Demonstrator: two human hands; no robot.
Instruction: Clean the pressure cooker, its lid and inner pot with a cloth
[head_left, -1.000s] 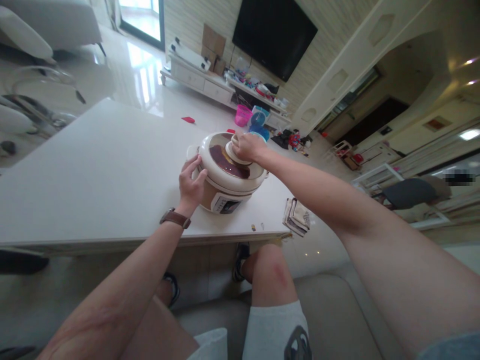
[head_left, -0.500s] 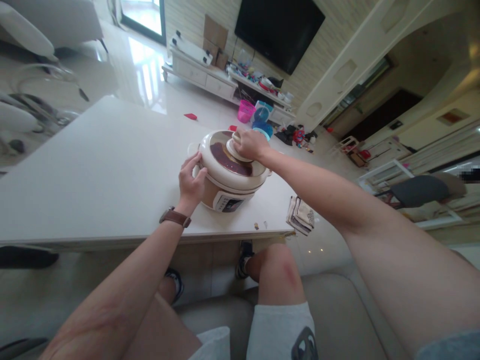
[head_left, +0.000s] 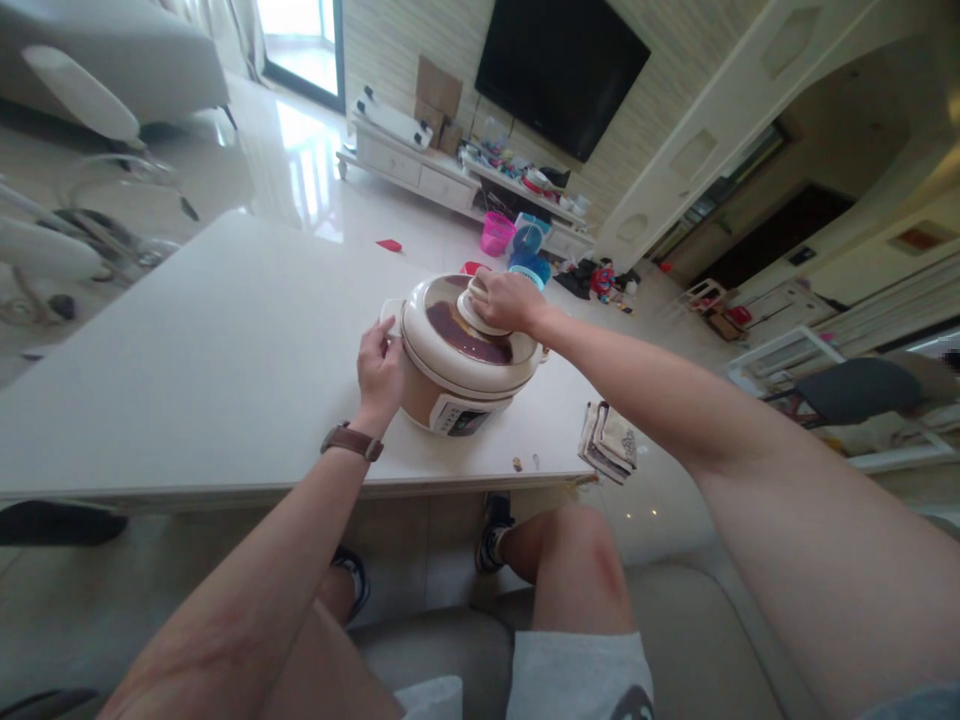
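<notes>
Cream-coloured electric cooker (head_left: 457, 385) sits near the front edge of the white table (head_left: 187, 370). The right hand (head_left: 508, 300) is closed over its lid knob (head_left: 480, 318), and the left hand (head_left: 379, 368) presses flat against its side. A folded cloth (head_left: 609, 442) lies just off to the right.

Both bare arms stretch far from the body, elbows nearly straight. The left hand (head_left: 379, 365) is cupped, fingers pointing far; the right hand (head_left: 508, 300), farther and to the right, is clenched palm-down
</notes>
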